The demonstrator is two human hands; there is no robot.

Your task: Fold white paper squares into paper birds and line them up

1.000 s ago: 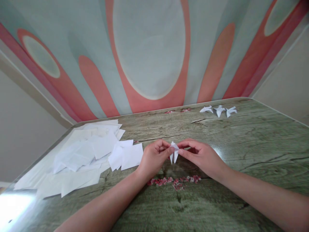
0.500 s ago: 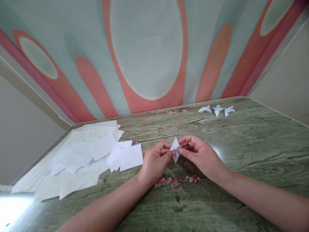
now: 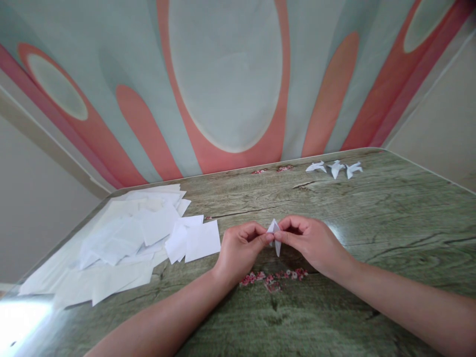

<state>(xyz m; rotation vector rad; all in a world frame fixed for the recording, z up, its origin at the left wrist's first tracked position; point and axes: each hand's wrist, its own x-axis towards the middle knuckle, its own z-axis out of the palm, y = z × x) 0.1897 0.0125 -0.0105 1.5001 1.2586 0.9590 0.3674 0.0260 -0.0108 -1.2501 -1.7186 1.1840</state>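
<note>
A small folded piece of white paper (image 3: 274, 227), narrow and pointed at top and bottom, is held above the middle of the table. My left hand (image 3: 243, 248) pinches it from the left between thumb and fingers. From the other side my right hand (image 3: 310, 243) grips it too, thumb pressed close to the left thumb. The fingertips cover the middle of the paper, so its inner folds are hidden. Three folded white paper birds (image 3: 335, 169) lie in a row at the back right of the table.
Loose white paper sheets (image 3: 122, 243) spread in a heap over the table's left side. Several smaller square sheets (image 3: 203, 241) overlap beside my left hand. The wood-patterned table (image 3: 390, 223) meets a wall with a pink and grey-green covering (image 3: 238, 158) at the back.
The folded paper has turned so that its broad face narrows, and its lower point has shifted slightly down and right. My thumbs have come closer together on it.
</note>
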